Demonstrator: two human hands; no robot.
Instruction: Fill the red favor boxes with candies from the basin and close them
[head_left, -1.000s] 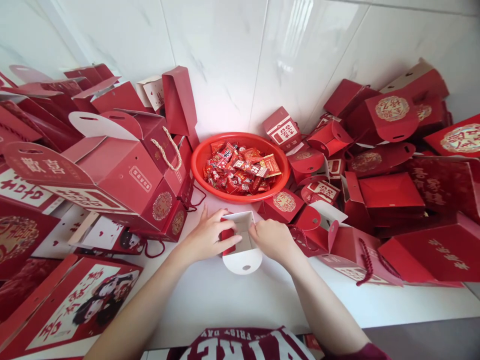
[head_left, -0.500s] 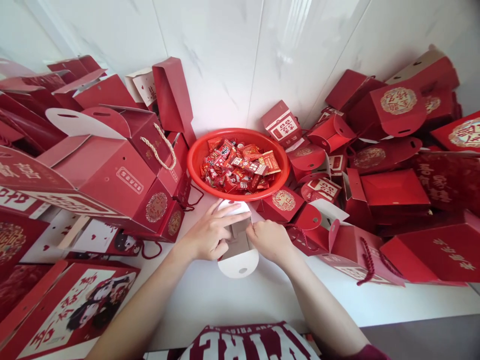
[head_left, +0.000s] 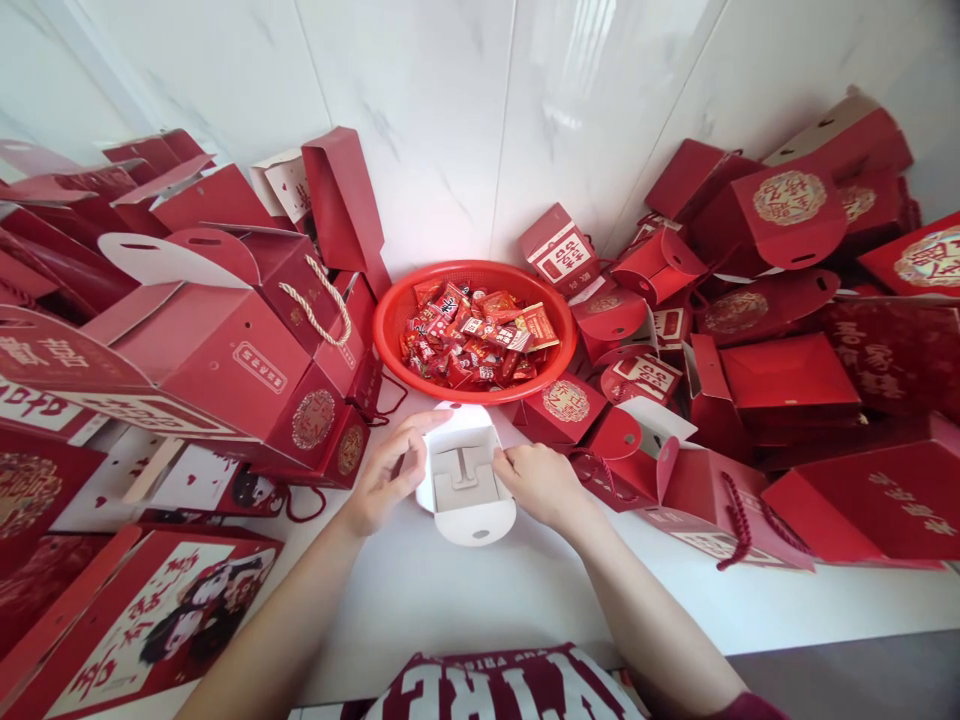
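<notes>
A small open gift box (head_left: 477, 524) with a white inside stands on the white table between my hands. Its end flaps are folded outward, and interlocked tabs show on its bottom. My left hand (head_left: 390, 472) is at the box's left side, its curled fingers and thumb against the left edge and far flap. At the right wall, my right hand (head_left: 541, 484) pinches the edge with thumb and bent fingers. Just beyond the box sits a red plastic basket (head_left: 386, 345) with many small wrapped candies (head_left: 480, 335) in it.
Red gift boxes with cord handles (head_left: 217, 350) crowd the left side. More red boxes (head_left: 787, 380) are heaped on the right, some with open tops. A marbled white wall (head_left: 442, 130) rises behind the basket. The table's front edge runs close to my body.
My left hand has drawn back leftward from over the box's opening to its left side, baring the inside. My right hand keeps its hold on the right wall.
</notes>
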